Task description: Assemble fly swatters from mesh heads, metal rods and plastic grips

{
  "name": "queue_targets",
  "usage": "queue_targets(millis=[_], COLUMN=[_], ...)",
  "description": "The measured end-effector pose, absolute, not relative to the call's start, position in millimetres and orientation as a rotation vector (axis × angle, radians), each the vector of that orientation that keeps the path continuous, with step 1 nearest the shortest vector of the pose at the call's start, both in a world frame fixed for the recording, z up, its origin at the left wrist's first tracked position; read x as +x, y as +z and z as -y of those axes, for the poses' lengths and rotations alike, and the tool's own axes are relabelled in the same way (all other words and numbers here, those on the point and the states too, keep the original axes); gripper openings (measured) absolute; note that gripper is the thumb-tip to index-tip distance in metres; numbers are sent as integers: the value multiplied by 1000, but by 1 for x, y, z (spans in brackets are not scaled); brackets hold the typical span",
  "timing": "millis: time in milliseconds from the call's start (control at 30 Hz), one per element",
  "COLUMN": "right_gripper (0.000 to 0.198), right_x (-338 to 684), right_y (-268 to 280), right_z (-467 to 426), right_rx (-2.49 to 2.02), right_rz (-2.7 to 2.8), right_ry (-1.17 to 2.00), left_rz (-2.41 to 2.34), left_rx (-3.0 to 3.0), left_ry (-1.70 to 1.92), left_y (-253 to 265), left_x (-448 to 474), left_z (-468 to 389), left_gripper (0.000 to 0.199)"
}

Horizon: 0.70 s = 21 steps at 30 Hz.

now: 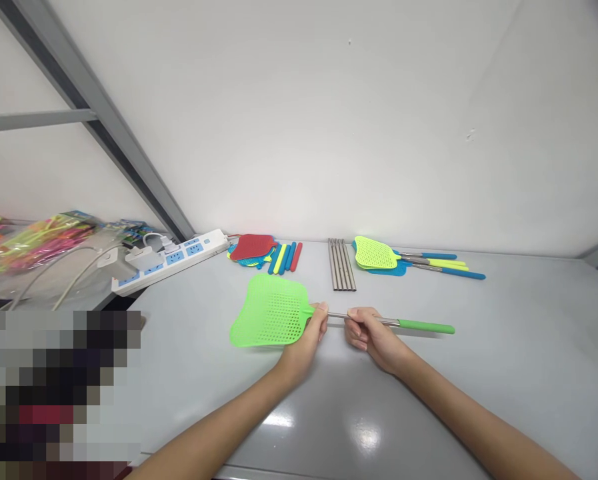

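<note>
Person at the table [523, 347] in front of me, both hands on one green swatter [339, 315], held low over the tabletop, roughly level, head [273, 312] to the left, handle [426, 327] to the right. Left hand [306, 337]: fingers closed round the neck, just beside the head. Right hand [373, 337]: thumb and forefinger pinching the metal shaft [391, 322] between neck and handle, other fingers curled under; hands near each other, not touching. Behind them, left to right: pile of heads [253, 248], red on top, blue and yellow below; row of grips [285, 258], blue, yellow and red; metal tubes [342, 265] side by side; stack of swatters [376, 253], yellow over blue, handles pointing right. Power strip [179, 257] at far left, plugs in it, set at a slant. Plastic bags [53, 240] beyond that, bright contents. Lower-left patch blurred, can't tell what's there.
</note>
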State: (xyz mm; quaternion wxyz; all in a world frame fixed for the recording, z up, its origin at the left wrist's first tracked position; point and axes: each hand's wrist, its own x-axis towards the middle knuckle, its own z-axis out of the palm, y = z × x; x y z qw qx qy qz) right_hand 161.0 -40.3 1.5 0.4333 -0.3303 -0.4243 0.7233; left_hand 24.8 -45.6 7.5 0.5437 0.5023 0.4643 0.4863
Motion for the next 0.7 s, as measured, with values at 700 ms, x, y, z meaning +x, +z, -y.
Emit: queue_targets(millis=[700], right_gripper=[35], right_x=[154], right_y=[-6], right_z=[45], right_rx=[-693], right_rz=[1102], right_ry=[1834], left_rz=[-781], left_rx=[924], left_ry=[1120], left_y=[-10], left_x=[30], left_z=[45], left_gripper=[37])
